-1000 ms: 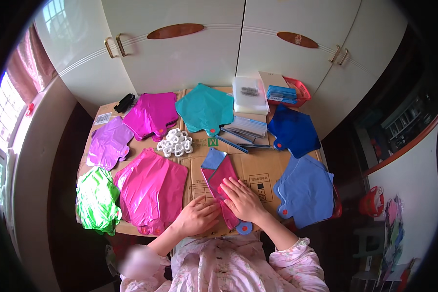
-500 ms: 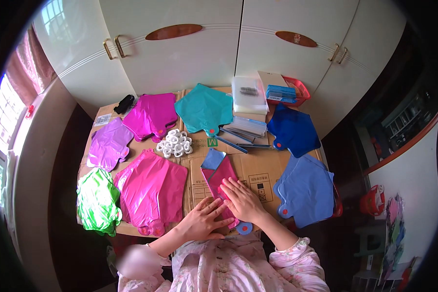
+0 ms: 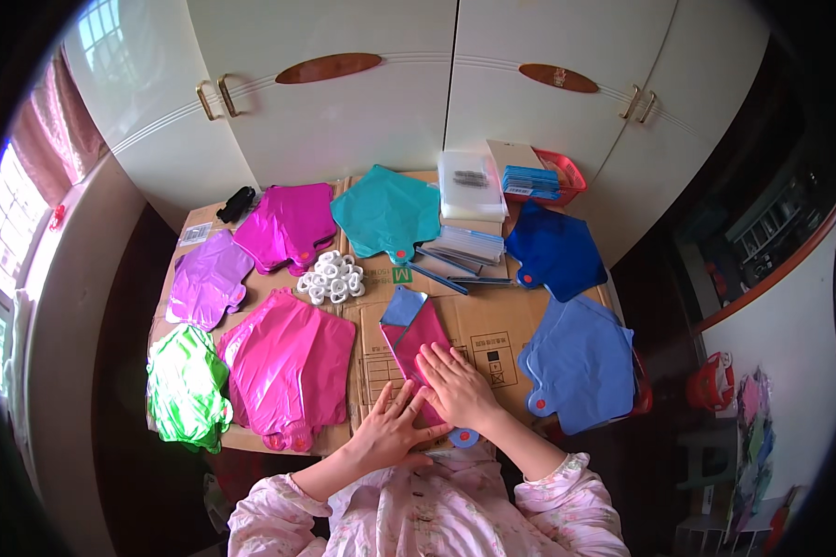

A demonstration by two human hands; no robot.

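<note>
In front of me lies a folded foil strip [image 3: 410, 340], pink on most of its length, with a blue corner at the far end. A round blue tab [image 3: 463, 437] with a red dot sticks out at its near end. My right hand [image 3: 461, 388] presses flat on the strip, fingers stretched toward the far left. Lower down, my left hand [image 3: 396, 429] lies palm down with spread fingers, partly on the strip's left edge. Neither hand grips anything. Together they hide the strip's near half. Closest beside my left hand is a stack of pink foil pieces [image 3: 293, 367].
Around the cardboard-covered table [image 3: 372, 353] lie green [image 3: 186, 385], lilac [image 3: 209, 278], magenta [image 3: 288, 223], teal [image 3: 385, 213], dark blue [image 3: 557, 249] and light blue foil stacks [image 3: 581, 367]. White rings [image 3: 331, 278] are piled mid-left. Clear sleeves [image 3: 472, 190] and a red basket [image 3: 574, 176] stand at the back.
My left hand's fingers have spread wider, and it has shifted slightly left. My right hand still lies flat on the strip. The whole view has moved a little.
</note>
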